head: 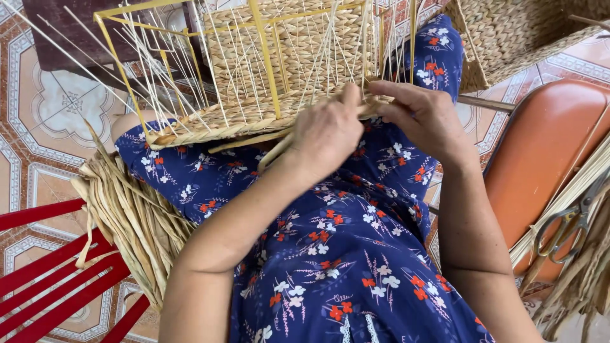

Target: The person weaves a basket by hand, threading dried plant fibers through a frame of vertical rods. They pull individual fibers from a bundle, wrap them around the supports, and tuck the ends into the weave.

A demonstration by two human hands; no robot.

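Note:
A half-woven straw basket (279, 57) on a yellow wire frame (267, 63) rests on my lap, over a blue flowered dress (337, 241). My left hand (324, 136) grips a flat straw strand (279, 147) at the basket's near edge, thumb pointing up. My right hand (422, 117) pinches the same weave just to the right, fingers closed on the straw at the rim. Thin pale stakes (159, 76) fan out from the frame.
A bundle of loose dried straw (136, 222) lies at my left thigh, beside a red slatted chair (57, 279). An orange seat (540, 159) at the right carries straw and metal scissors (569, 225). Another woven basket (508, 38) sits at the top right. Patterned floor tiles (44, 121).

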